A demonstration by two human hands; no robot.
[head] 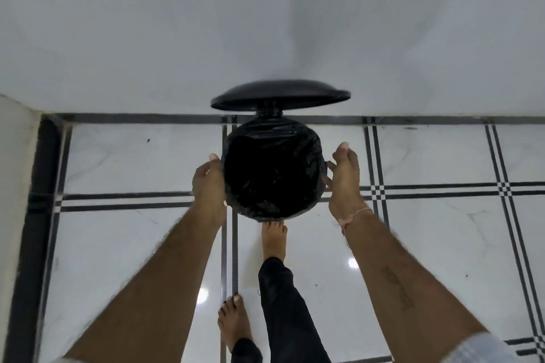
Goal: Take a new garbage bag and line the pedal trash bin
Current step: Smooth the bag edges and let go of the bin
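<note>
Bin lined, lid up, our hands at either side.

Pedal bin [272, 209] stands by the far wall, lid [280, 96] raised. Black garbage bag [272, 171] covers the rim. Our left hand [208, 178] presses flat on the left side; right hand [343, 177] sits just beside the right side, fingers loosely spread. Our right foot [274, 240] is at the bin's near base.

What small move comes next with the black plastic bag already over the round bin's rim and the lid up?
Probably press the black plastic garbage bag snug around the rim of the round black pedal bin. Both hands sit at its sides, left hand and right hand, the black domed lid is up, and a bare foot is at the bin's base.
</note>
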